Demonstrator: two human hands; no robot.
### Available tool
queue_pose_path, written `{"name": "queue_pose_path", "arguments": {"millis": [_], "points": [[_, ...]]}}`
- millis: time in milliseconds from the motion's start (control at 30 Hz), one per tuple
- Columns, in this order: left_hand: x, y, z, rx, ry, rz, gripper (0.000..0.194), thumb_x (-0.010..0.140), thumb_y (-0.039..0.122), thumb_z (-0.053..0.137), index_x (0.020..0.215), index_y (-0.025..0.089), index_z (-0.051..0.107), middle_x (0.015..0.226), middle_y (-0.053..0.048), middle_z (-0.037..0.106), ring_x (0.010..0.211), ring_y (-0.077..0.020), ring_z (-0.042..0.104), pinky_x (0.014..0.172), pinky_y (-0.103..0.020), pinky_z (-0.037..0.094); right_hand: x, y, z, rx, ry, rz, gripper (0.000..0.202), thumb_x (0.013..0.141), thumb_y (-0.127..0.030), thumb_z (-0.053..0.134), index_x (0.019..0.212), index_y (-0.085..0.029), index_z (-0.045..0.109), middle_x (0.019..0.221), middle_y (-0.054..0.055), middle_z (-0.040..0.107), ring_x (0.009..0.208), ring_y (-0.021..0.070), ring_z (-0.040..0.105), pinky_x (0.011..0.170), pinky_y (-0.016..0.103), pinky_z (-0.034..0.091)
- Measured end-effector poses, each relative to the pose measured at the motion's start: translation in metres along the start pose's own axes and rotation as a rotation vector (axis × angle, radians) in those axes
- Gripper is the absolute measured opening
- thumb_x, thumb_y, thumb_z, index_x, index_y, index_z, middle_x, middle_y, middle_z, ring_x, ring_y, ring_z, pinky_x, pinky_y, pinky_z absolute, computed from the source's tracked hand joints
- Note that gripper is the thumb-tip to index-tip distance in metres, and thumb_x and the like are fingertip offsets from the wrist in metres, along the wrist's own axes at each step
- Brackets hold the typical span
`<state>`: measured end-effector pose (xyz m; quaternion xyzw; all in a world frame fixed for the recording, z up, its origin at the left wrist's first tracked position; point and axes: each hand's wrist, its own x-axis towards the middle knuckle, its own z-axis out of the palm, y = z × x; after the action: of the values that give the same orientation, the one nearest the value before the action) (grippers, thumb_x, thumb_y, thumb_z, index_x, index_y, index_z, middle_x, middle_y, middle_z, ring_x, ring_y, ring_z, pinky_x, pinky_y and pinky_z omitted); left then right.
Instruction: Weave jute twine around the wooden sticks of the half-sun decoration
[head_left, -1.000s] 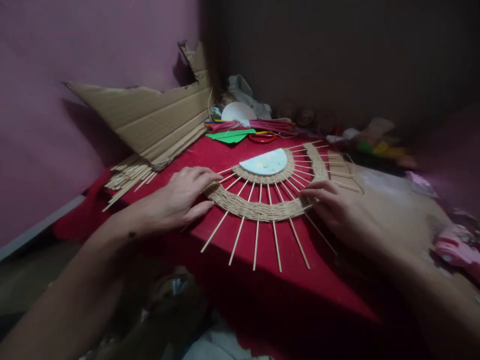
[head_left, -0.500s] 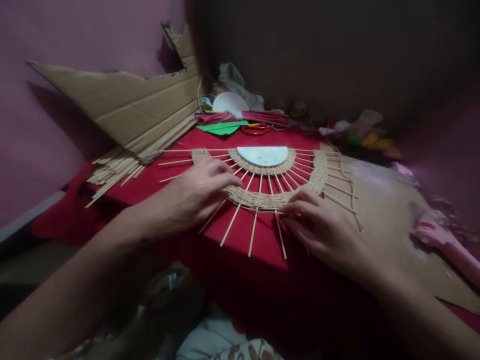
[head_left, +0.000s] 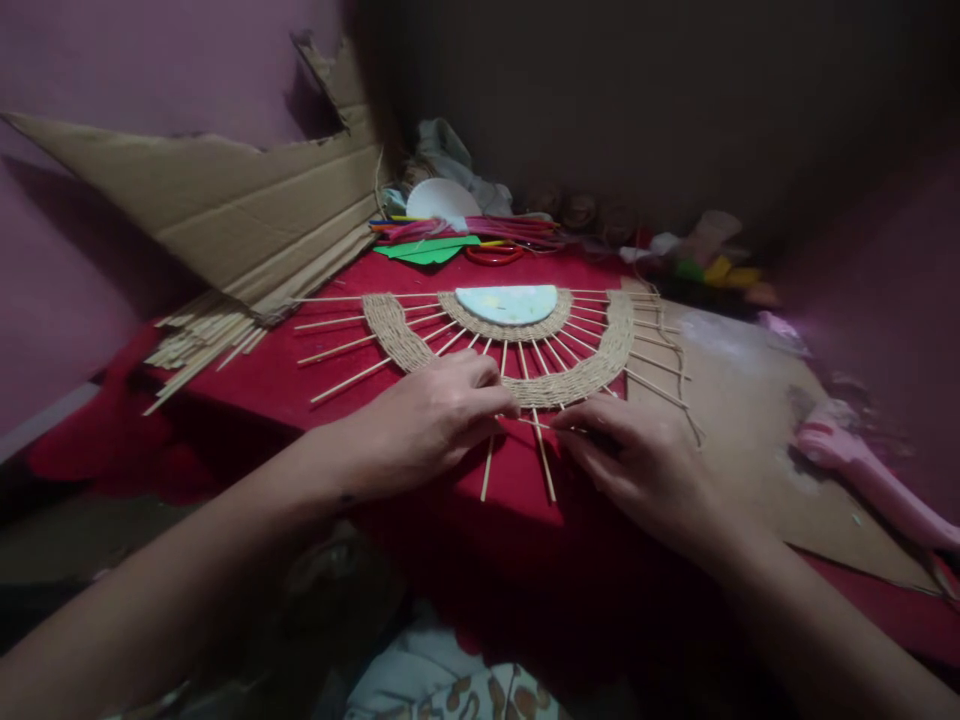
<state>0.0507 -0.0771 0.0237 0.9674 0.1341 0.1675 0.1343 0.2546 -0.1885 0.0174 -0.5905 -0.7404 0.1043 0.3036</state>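
A half-round piece with thin sticks fanning out from a pale blue half-disc (head_left: pixel 506 304) lies on the red cloth. Twine is woven over the sticks in a narrow inner band and a wide outer band (head_left: pixel 616 335). At the outer band's near edge, my left hand (head_left: pixel 450 405) has its fingers closed, covering some sticks. My right hand (head_left: pixel 641 450) pinches just to the right, beside the same edge. A short strand of twine (head_left: pixel 534 423) stretches between the fingertips of both hands, crossing a stick. What lies inside the fingers is mostly hidden.
At left, a bundle of sticks (head_left: pixel 202 340) lies by a leaning cardboard sheet (head_left: pixel 255 210). Behind are red-handled scissors (head_left: pixel 495 255), green paper (head_left: pixel 427 250) and a white disc (head_left: pixel 442 200). A pink glue gun (head_left: pixel 862 460) rests on a brown board (head_left: pixel 750 400) at right.
My left hand has slid right along the outer band, closer to my right hand, uncovering the band's left part. My right hand stays near the lower edge. The whole view has shifted slightly.
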Motion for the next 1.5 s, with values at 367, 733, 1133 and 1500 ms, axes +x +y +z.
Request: {"name": "queue_pose_path", "arguments": {"millis": [367, 733, 1133, 1500], "points": [[0.015, -0.003, 0.02, 0.078, -0.039, 0.092, 0.019, 0.093, 0.019, 0.047, 0.08, 0.015, 0.061, 0.078, -0.003, 0.051, 0.067, -0.0119, 0.042, 0.059, -0.024, 0.031, -0.034, -0.013, 0.012, -0.199, 0.032, -0.081, 0.02, 0.089, -0.014, 0.05, 0.08, -0.014, 0.068, 0.071, 0.005, 0.06, 0.061, 0.0127, 0.055, 0.056, 0.025, 0.042], [0.009, -0.002, 0.026, 0.051, 0.006, 0.114, 0.028, 0.098, 0.023, 0.039, 0.119, 0.016, 0.057, 0.095, -0.008, 0.057, 0.084, -0.016, 0.05, 0.075, -0.028, 0.041, -0.048, -0.025, 0.016, -0.401, 0.064, -0.175, 0.024, 0.083, -0.009, 0.047, 0.064, -0.016, 0.06, 0.063, 0.004, 0.052, 0.054, 0.0138, 0.044, 0.05, 0.028, 0.033], [0.011, -0.001, 0.027, 0.06, -0.043, 0.093, 0.03, 0.096, 0.023, 0.043, 0.121, 0.019, 0.058, 0.093, -0.007, 0.056, 0.082, -0.017, 0.048, 0.073, -0.029, 0.041, -0.027, -0.004, -0.005, -0.581, 0.088, -0.155, 0.023, 0.086, -0.013, 0.045, 0.072, -0.015, 0.063, 0.071, 0.005, 0.059, 0.056, 0.0128, 0.05, 0.051, 0.026, 0.031], [-0.001, 0.01, 0.029, 0.13, 0.066, 0.029, 0.025, 0.096, 0.019, 0.037, 0.09, 0.016, 0.061, 0.091, -0.008, 0.055, 0.082, -0.0174, 0.048, 0.071, -0.029, 0.043, 0.029, 0.052, -0.009, -0.423, -0.097, -0.116, 0.016, 0.081, -0.013, 0.049, 0.069, -0.019, 0.058, 0.076, 0.003, 0.057, 0.066, 0.0138, 0.052, 0.061, 0.027, 0.038]]}}
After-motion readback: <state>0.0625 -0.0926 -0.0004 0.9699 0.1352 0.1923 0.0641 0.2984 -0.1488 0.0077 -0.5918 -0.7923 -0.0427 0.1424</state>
